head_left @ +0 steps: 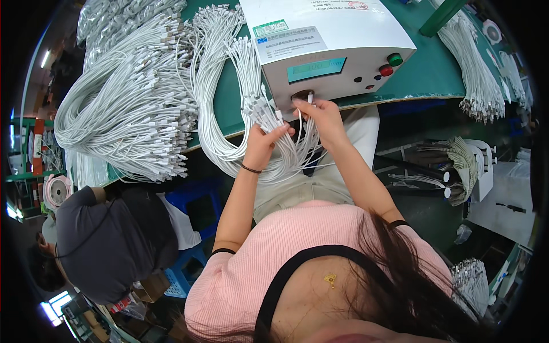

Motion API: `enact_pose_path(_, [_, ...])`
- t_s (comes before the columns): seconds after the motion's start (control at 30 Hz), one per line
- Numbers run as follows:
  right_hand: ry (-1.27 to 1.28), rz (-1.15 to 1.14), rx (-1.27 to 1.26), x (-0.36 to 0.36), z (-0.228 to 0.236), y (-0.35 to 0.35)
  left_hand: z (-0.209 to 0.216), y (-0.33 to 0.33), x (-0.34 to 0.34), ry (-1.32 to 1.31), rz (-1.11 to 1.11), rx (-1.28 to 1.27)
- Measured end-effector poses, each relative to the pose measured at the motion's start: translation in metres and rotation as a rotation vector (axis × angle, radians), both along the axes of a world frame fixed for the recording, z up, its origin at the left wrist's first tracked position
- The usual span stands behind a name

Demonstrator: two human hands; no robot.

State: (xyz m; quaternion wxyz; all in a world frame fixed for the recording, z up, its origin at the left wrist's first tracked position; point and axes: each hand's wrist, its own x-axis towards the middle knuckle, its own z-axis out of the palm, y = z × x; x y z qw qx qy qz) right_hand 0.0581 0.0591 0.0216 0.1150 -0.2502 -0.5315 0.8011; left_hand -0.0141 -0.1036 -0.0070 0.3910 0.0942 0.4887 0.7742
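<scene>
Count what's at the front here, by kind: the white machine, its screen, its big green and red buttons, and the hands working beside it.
White machine: 1
Screen: 1
Green button: 1
Red button: 1
Hands: 2, left hand and right hand
Total: 6
White cables overlap too much to count.

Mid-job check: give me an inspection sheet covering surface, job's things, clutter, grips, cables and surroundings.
Surface: green table, partly covered.
Job's things: white machine, screen lit; held cables.
Clutter: crumpled clear plastic on the floor.
Grips: left hand holds several cables; right hand pinches a cable end by the machine's dark front opening; insertion unclear.
Cables: large white heap left; right bundle overhangs the table edge.
Surroundings: dark-topped co-worker, blue stool at left.
</scene>
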Motion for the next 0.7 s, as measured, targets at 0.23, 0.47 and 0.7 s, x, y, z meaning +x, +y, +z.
enact_pose_path(0.23, [0.007, -0.010, -0.037, -0.001, 0.005, -0.002, 0.004, 0.005, 0.003, -0.001, 0.144, 0.010])
enact_pose_path(0.47, [-0.038, 0.306, 0.158, 0.010, 0.017, -0.001, 0.008, 0.003, 0.003, 0.083, -0.001, -0.017])
enact_pose_path(0.7, [0.001, 0.017, 0.090, 0.011, 0.003, -0.004, 0.018, 0.000, 0.005, -0.003, 0.028, -0.099])
